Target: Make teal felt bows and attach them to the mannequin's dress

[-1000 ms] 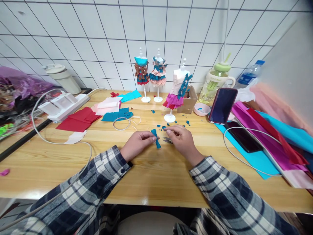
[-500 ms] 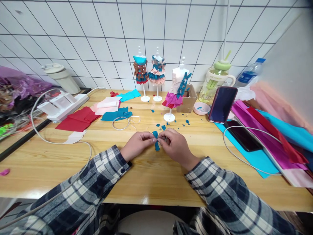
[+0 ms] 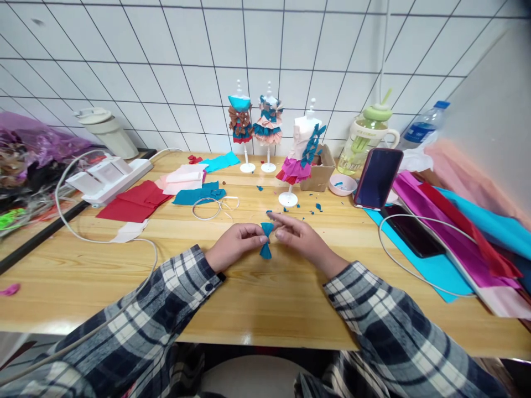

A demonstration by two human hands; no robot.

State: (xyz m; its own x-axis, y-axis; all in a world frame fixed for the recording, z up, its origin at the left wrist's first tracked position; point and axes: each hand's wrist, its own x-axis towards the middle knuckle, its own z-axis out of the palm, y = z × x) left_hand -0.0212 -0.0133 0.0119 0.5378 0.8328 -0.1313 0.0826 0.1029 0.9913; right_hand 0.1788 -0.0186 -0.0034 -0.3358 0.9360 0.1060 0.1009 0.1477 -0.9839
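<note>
A small teal paper bow [image 3: 266, 251] stands upright between my hands above the wooden table [image 3: 265, 309]. My left hand [image 3: 237, 243] pinches it at its narrow middle. Just right of the bow, my right hand [image 3: 301, 237] has its fingers apart and stretched out, with nothing seen between them. Teal paper scraps [image 3: 318, 207] lie beyond my hands. Behind them stands a white mini dress form [image 3: 305, 138] with a magenta skirt and teal bows down one side. Two more dressed forms [image 3: 240, 119] [image 3: 269, 119] stand farther back.
On the left lie red paper [image 3: 133, 200], teal paper [image 3: 197, 194], a thin cord [image 3: 207, 209] and a power strip [image 3: 112, 182]. A pink dish [image 3: 342, 186], cardboard box [image 3: 317, 176], propped phone [image 3: 377, 178] and long cable [image 3: 394, 265] are on the right.
My right hand has let go of the bow, moved slightly right and spread its fingers. The bow now shows both fanned ends more fully. My left hand keeps its pinch.
</note>
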